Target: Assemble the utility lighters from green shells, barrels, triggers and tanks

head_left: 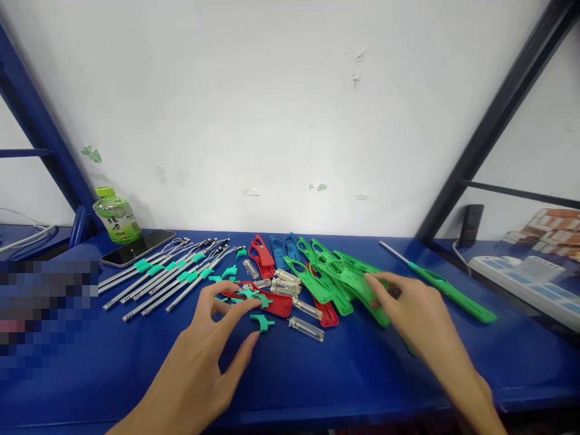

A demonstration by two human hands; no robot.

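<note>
My left hand [203, 344] is over the table with thumb and fingers apart. Just beyond its fingertips lies a small teal trigger piece [261, 323], and several more like it are scattered behind the hand. My right hand [414, 308] has its fingers closed on the edge of a green plastic lighter shell [374, 302] at the right side of a heap of green shells [312, 284]. Clear fuel tubes [307, 329], red shells [276, 304] and blue shells [284, 249] lie between the hands. An assembled green lighter [453, 293] with a metal stem is to the right.
Several metal rods [154, 284] with teal pieces and wires lie on the blue table [294, 386] at left. Behind them are a phone [138, 248] and a green-capped bottle [116, 217]. A white wall closes the back; a power strip [525, 284] is at far right.
</note>
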